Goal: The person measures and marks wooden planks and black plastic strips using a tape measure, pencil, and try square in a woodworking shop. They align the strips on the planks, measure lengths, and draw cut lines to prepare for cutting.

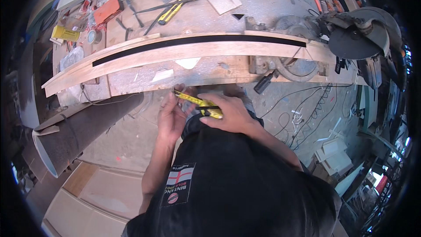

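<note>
In front of my body, just off the bench's near edge, I hold a yellow and black tape measure [211, 110]. My right hand [233, 113] is wrapped round its case. A short length of yellow blade [189, 98] is drawn out toward the left. At the blade's end, the fingers of my left hand [170, 116] pinch the tip. Beyond my hands a long pale wooden board [175, 52] lies across the workbench [127, 81], with a black strip [197, 39] running along it.
A mitre saw [359, 39] stands at the right end of the bench. A yellow utility knife [170, 13], an orange case [108, 10] and a yellow container [66, 33] lie on the far side. Cables [302, 101] trail over the floor, and a large dark tube [83, 127] lies at left.
</note>
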